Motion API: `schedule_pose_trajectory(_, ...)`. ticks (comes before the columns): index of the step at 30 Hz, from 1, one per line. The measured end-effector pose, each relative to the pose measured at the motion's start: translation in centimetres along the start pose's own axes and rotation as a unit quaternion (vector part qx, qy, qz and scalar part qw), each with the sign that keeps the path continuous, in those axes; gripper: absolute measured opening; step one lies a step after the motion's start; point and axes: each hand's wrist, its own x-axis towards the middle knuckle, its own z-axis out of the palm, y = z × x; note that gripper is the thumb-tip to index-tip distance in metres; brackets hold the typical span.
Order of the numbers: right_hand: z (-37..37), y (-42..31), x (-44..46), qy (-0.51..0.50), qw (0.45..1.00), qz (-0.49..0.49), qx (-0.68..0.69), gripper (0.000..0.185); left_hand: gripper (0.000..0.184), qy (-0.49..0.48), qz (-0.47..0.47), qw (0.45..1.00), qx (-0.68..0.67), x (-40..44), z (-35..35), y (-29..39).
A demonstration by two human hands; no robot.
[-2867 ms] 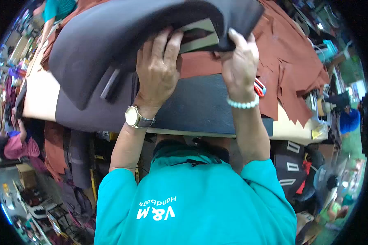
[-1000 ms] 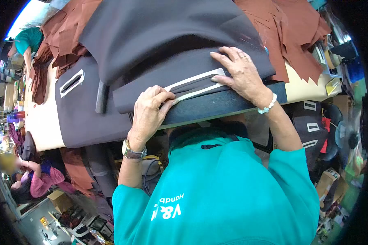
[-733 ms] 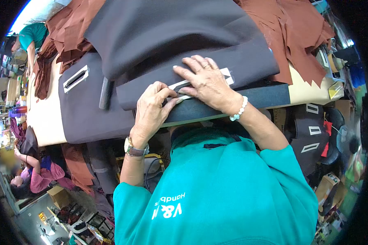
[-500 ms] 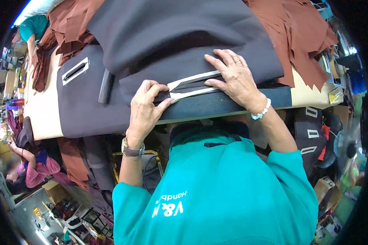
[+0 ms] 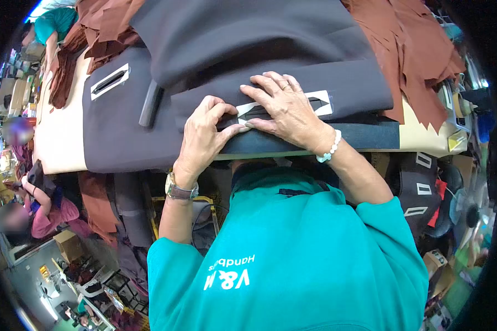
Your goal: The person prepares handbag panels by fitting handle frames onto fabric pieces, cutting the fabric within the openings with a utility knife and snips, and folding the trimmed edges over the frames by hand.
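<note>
A dark sheet of material (image 5: 364,83) lies folded over the table, with a white-edged slot (image 5: 323,103) near its front edge. My left hand (image 5: 204,131) pinches the slot's left end between thumb and fingers. My right hand (image 5: 284,110) lies across the middle of the slot, fingers spread, its thumb tip close to my left thumb. Under the sheet's edge is a black board (image 5: 370,135). Farther left, a second white-framed slot (image 5: 110,81) shows in dark material, and a dark bar (image 5: 151,103) sits beside the fold.
Brown leather pieces (image 5: 408,49) lie at the right, more brown leather (image 5: 102,22) at the back left. A co-worker in teal (image 5: 55,23) leans at the upper left; another in pink (image 5: 55,215) is at the left. Dark pieces with white frames (image 5: 419,187) hang below the table's right side.
The sheet was swung down from the raised position and laid on the board. My right hand has moved left from the slot's right part, and the slot's lower edge has closed up toward its upper edge.
</note>
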Motion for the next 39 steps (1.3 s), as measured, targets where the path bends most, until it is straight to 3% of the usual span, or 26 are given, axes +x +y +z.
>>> schedule_pose_trajectory(3, -0.7, 1.2, -0.1, -0.031, 0.997, -0.013, 0.071, 0.065, 0.033, -0.047, -0.001, 0.998, -0.038, 0.0, -0.9, -0.3)
schedule_pose_trajectory(5, -2.2, 2.6, 0.3, -0.062, 0.987, -0.026, 0.147, 0.069, 0.036, -0.009, 0.011, 1.0, -0.018, -0.1, -1.6, -0.7)
schedule_pose_trajectory(9, -4.8, 4.5, 1.9, -0.066, 0.989, 0.059, 0.121, 0.053, 0.047, 0.143, 0.011, 0.985, 0.1, 0.2, -2.4, -2.7)
schedule_pose_trajectory(13, -3.6, 4.9, 3.6, -0.081, 0.989, 0.038, 0.122, 0.049, 0.047, 0.125, -0.106, 0.985, 0.051, -0.1, -2.7, -4.3)
schedule_pose_trajectory(17, -2.4, 3.5, 5.0, -0.109, 0.984, -0.002, 0.144, 0.058, 0.029, 0.133, -0.104, 0.985, -0.021, -0.8, -3.8, -3.3)
schedule_pose_trajectory(18, -2.0, 3.0, 5.3, -0.078, 0.988, -0.029, 0.128, 0.061, 0.017, 0.137, -0.098, 0.985, -0.03, -1.1, -4.1, -3.0)
schedule_pose_trajectory(21, -4.3, 2.2, 6.3, -0.193, 0.974, 0.03, 0.116, 0.059, 0.012, 0.259, -0.017, 0.963, -0.071, -1.8, -6.0, -2.1)
schedule_pose_trajectory(24, -7.0, 2.2, 7.0, -0.125, 0.988, 0.007, 0.087, 0.028, 0.011, 0.437, 0.029, 0.897, -0.065, -3.3, -10.6, -1.6)
schedule_pose_trajectory(25, -8.5, 1.4, 7.5, -0.094, 0.992, 0.0, 0.083, 0.021, 0.007, 0.52, -0.018, 0.852, -0.055, -4.5, -12.3, -1.3)
schedule_pose_trajectory(26, -9.6, 0.1, 7.9, -0.038, 0.995, -0.026, 0.093, 0.019, 0.008, 0.563, 0.0, 0.826, 0.018, -5.7, -14.3, -0.5)
schedule_pose_trajectory(27, -10.7, -1.4, 8.0, 0.019, 0.993, -0.053, 0.103, 0.016, 0.01, 0.634, 0.008, 0.772, 0.035, -6.4, -15.5, 0.7)
schedule_pose_trajectory(29, -10.5, -4.8, 7.7, 0.101, 0.981, -0.143, 0.088, 0.014, 0.011, 0.688, 0.006, 0.725, 0.037, -9.5, -16.9, 1.5)
schedule_pose_trajectory(31, -7.8, -8.0, 6.7, 0.19, 0.944, -0.259, 0.073, 0.014, 0.013, 0.684, -0.138, 0.702, 0.143, -13.5, -17.1, 1.3)
schedule_pose_trajectory(32, -5.1, -9.4, 5.5, 0.125, 0.948, -0.275, 0.102, 0.014, 0.014, 0.664, -0.112, 0.739, 0.008, -15.8, -16.4, -0.4)
schedule_pose_trajectory(33, -1.4, -10.5, 3.8, 0.058, 0.947, -0.289, 0.129, 0.015, 0.016, 0.593, -0.108, 0.795, 0.07, -19.4, -15.6, -3.3)
schedule_pose_trajectory(34, 1.9, -11.6, 2.0, -0.067, 0.948, -0.291, 0.107, 0.017, 0.027, 0.527, -0.249, 0.804, 0.115, -22.9, -14.1, -5.0)
schedule_pose_trajectory(35, 5.5, -12.3, -0.1, -0.168, 0.931, -0.316, 0.067, 0.022, 0.035, 0.435, -0.251, 0.86, 0.091, -27.8, -12.0, -8.6)
schedule_pose_trajectory(36, 9.0, -13.0, -2.5, -0.274, 0.906, -0.314, 0.081, 0.027, 0.029, 0.351, -0.346, 0.853, 0.172, -30.0, -9.8, -7.7)
schedule_pose_trajectory(37, 9.1, -14.5, -3.3, -0.433, 0.846, -0.304, 0.074, 0.03, 0.022, 0.297, -0.414, 0.842, 0.178, -33.1, -7.8, -8.0)
schedule_pose_trajectory(39, 10.3, -16.6, -4.6, -0.6, 0.74, -0.244, 0.183, 0.032, 0.017, 0.206, -0.542, 0.77, 0.265, -39.9, -5.5, -8.8)
